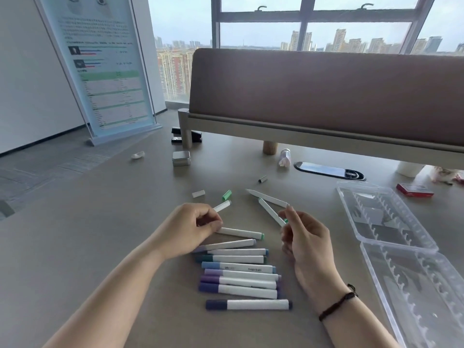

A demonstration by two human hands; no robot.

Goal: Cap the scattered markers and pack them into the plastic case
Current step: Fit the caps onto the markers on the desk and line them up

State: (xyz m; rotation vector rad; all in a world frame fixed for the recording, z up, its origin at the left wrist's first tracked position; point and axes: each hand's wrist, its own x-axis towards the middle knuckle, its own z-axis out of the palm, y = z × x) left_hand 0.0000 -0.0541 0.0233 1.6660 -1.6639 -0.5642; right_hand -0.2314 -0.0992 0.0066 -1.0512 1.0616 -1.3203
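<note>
Between the person's two hands, a fan of markers [239,270] lies on the grey desk [105,222], most with coloured caps on, stacked in a loose row running toward the body. The left hand [193,228] is curled around one white marker [222,206], whose end juts out beyond the knuckles. The right hand [305,238] pinches another white marker [272,212] near its green-tipped end; whether that tip carries a cap is hard to say, since the fingers hide it. A third uncapped marker [267,197] rests on the desk just past the right fingertips. Farther out from the left hand sit a loose green cap [226,195], a white cap [198,193] and, beyond those, a dark cap [262,179].

The markers look light, rigid and smooth-barrelled, so they would likely roll if nudged. A grip around the middle of the barrel should steady one, with the cap pressed straight on from the end. The small caps call for a fingertip pinch.

To the outside of the right hand, the clear plastic case [394,237] lies open and flat, both ribbed halves showing no markers; it appears thin and may slide when pens are pushed into its slots. Past the hands stand a small metal tin [181,158], a red box [414,190] and a padded desk divider [326,96].
</note>
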